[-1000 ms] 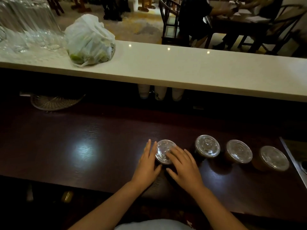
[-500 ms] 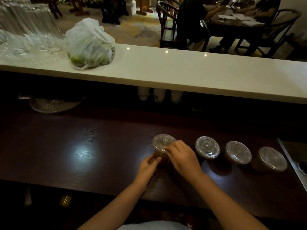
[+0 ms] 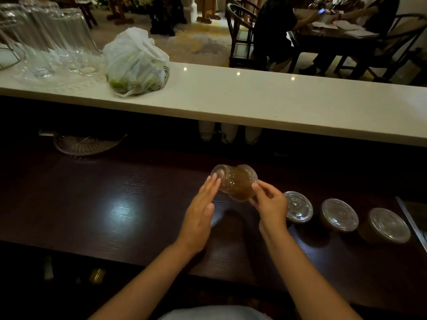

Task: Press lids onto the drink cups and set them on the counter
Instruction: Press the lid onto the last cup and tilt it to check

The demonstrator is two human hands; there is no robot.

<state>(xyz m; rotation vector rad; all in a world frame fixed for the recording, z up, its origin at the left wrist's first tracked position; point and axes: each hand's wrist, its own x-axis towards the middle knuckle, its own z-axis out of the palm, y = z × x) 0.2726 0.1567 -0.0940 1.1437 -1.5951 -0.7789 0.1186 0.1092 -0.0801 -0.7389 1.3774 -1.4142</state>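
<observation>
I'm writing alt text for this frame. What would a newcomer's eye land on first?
Centre frame, the right hand lifts a tilted cup of brown drink above the dark counter, the open left hand beside it. To the right, three lidded cups stand in a row. On the pale upper counter sits a white plastic bag.

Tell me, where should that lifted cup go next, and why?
Probably up onto the white counter. The right hand holds the lidded cup tilted in mid-air, the left hand flat beside it, and the counter ahead has bare space right of the plastic bag.
</observation>
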